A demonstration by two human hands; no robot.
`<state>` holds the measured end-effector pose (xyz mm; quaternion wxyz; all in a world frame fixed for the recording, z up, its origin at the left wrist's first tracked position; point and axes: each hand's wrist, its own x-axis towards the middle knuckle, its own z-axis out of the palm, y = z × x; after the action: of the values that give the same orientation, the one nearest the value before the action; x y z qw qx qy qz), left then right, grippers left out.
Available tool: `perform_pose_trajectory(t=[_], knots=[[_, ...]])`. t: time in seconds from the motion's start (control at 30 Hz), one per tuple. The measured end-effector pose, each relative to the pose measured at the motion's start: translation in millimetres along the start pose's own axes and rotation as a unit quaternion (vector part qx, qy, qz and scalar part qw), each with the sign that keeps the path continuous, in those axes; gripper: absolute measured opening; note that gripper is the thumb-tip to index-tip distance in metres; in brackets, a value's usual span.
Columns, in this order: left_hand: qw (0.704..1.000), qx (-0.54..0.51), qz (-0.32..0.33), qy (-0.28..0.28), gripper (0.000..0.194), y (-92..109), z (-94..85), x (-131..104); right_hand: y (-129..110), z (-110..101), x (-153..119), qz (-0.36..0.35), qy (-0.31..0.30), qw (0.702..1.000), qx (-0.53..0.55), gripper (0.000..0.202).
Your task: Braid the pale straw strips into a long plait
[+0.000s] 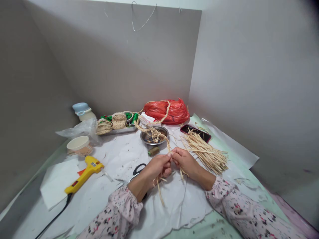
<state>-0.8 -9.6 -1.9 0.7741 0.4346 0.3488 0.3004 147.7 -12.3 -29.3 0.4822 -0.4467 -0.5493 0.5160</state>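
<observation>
A pale straw braid [167, 142] runs from the back of the table, over a metal bowl, down to my fingertips. My left hand [159, 169] is closed on the braid's near end, and loose strands hang below it. Close against it, my right hand [184, 162] pinches the same end, with more strands dangling under the fingers. The fingertips of both hands meet, so the exact grip is partly hidden. Just beyond them stands the metal bowl [143, 137] with straw scraps in it. Black-handled scissors [138, 169] lie partly under my left wrist.
To the right, a straw bundle [209, 152] overlaps a phone [195, 132]. A yellow glue gun [83, 174] with its cord lies left, near a paper cup [79, 146]. Behind are a tray [119, 131] of braided coils, a red plastic bag [171, 113] and a bottle [83, 111]. Grey partitions enclose the table.
</observation>
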Motion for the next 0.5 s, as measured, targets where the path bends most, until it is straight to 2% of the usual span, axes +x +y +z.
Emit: perform_pose_trajectory(t=[0.2, 0.33, 0.4, 0.5], knots=[[0.999, -0.009, -0.029, -0.012, 0.033, 5, 0.7, -3, -3, -1, -1, -0.006, -0.009, 1.0, -0.025, 0.025], [0.999, 0.007, 0.008, 0.03, 0.028, 6, 4.7, -3, -5, -3, -1, -0.053, -0.007, 0.996, -0.069, 0.025], [0.997, 0.035, 0.025, 0.058, 0.026, 7, 5.8, -4, -7, -6, -1, -0.09, -0.002, 0.989, -0.113, 0.026], [0.991, 0.075, 0.04, 0.101, 0.026, 6, 4.5, -2, -11, -12, -1, -0.109, 0.008, 0.975, -0.194, 0.027]])
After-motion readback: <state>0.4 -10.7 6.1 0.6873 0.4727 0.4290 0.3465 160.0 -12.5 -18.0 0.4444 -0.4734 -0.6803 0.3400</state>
